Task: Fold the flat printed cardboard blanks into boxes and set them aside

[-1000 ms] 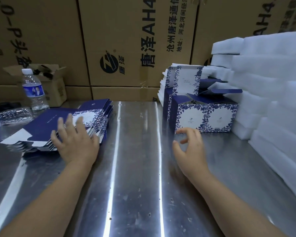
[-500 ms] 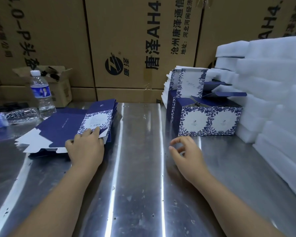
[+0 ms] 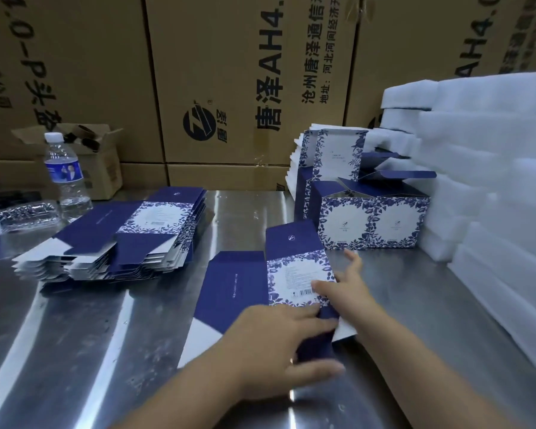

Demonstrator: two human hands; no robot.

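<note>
Your left hand (image 3: 279,345) has drawn 1 blank (image 3: 235,286) off the stack (image 3: 130,239) to mid-desk (image 3: 106,335), gripping its near flap; your right hand (image 3: 350,292) has moved onto its right edge.

Dim, bluish light; bright glare streaks along the steel table (image 3: 112,351); motion blur on the left hand (image 3: 279,345); wide-angle bending at edges.

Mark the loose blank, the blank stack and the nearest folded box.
loose blank (image 3: 235,286), head view, dark blue panel.
blank stack (image 3: 102,224), head view, top sheet's blue panel.
nearest folded box (image 3: 344,224), head view, white front face.
</note>
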